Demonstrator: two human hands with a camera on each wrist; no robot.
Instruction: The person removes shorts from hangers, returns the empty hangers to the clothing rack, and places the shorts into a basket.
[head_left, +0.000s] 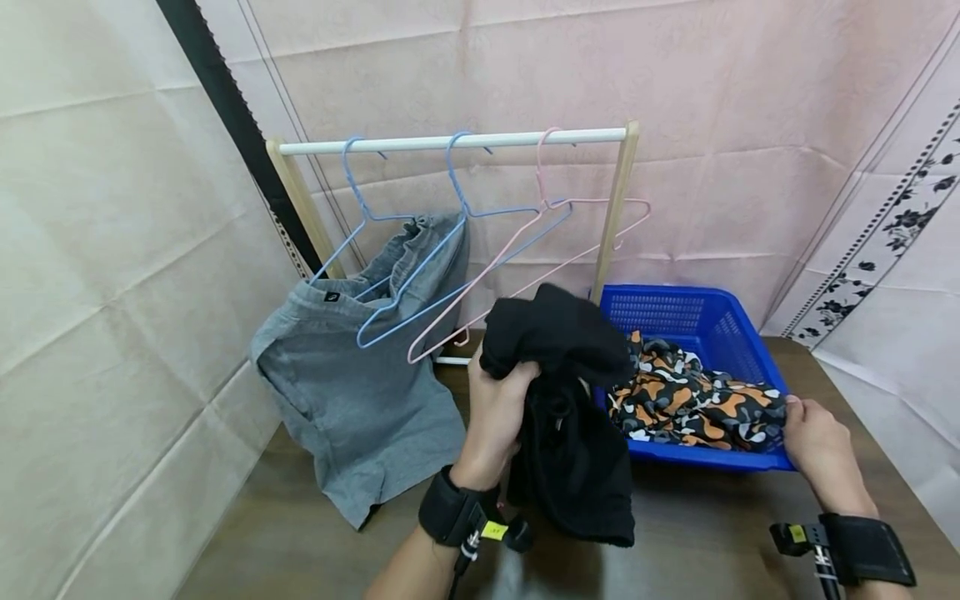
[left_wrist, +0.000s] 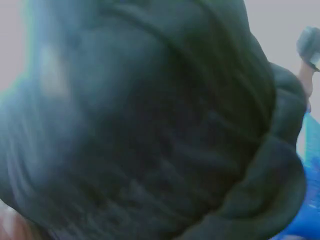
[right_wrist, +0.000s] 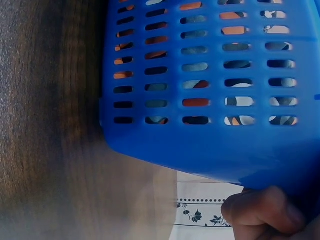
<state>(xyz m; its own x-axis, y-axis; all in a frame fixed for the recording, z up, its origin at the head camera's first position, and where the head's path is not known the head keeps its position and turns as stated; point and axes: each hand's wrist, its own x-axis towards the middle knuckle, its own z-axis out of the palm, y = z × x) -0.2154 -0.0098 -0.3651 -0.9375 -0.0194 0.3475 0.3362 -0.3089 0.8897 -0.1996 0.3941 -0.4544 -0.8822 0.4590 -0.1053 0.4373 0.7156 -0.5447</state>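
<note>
My left hand [head_left: 498,408] grips a bunched black garment [head_left: 577,467], its lower part hanging down in front of the blue basket [head_left: 738,321]. In the left wrist view the dark cloth [left_wrist: 150,125] fills most of the picture. At the basket's front right corner, my right hand [head_left: 817,442] holds the rim. The right wrist view has that hand's curled fingers [right_wrist: 265,207] at the corner of the slotted basket wall [right_wrist: 165,135]. A camouflage-patterned garment [head_left: 697,400] in orange, black, grey and white lies inside the basket.
A rack with a white rail [head_left: 517,138] stands behind my left hand. Grey shorts [head_left: 367,392] hang there on a blue hanger [head_left: 352,179]. Another blue hanger [head_left: 455,179] and a pink hanger [head_left: 540,171] hang bare beside them. All this stands on a brown wooden table [head_left: 697,533].
</note>
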